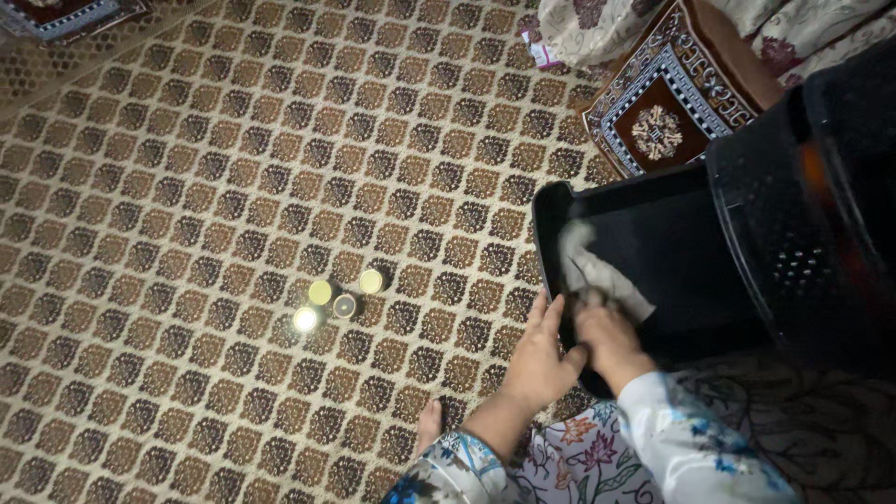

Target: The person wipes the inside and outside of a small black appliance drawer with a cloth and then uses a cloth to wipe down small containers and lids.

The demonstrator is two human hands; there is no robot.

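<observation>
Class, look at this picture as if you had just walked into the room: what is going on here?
A person seated on a patterned carpet is working on a black tray-like container. The left hand grips its near rim, while the right hand presses a pale cloth against its inside. A dark perforated basket stands beside it. Four small round yellowish lids or jars sit apart on the carpet, untouched.
</observation>
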